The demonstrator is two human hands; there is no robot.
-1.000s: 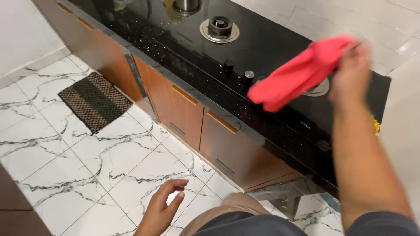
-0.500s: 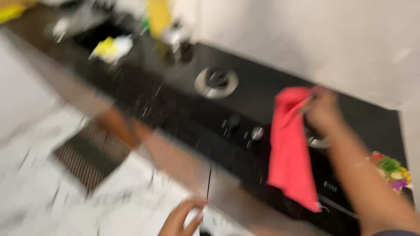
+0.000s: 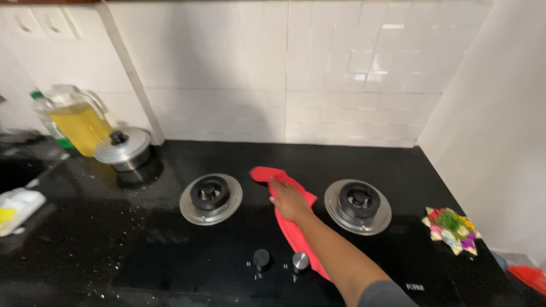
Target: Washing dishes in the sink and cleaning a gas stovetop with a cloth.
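Observation:
My right hand (image 3: pixel 289 199) lies flat on a red cloth (image 3: pixel 284 219), pressing it onto the black glass stove top (image 3: pixel 170 256) between the left burner (image 3: pixel 210 198) and the right burner (image 3: pixel 358 205). The cloth runs from behind my fingers back under my forearm toward the two control knobs (image 3: pixel 280 260). My left hand is out of view.
A steel pot with a lid (image 3: pixel 123 149) and a jug of yellow oil (image 3: pixel 79 122) stand at the back left. A white pack (image 3: pixel 17 209) lies at the left edge. A colourful star-shaped ornament (image 3: pixel 451 229) sits at the right, by the white wall.
My view has swung up from the floor and cabinets to the stove top. My right hand has brought the red cloth down from the air onto the glass. My left hand has left the view.

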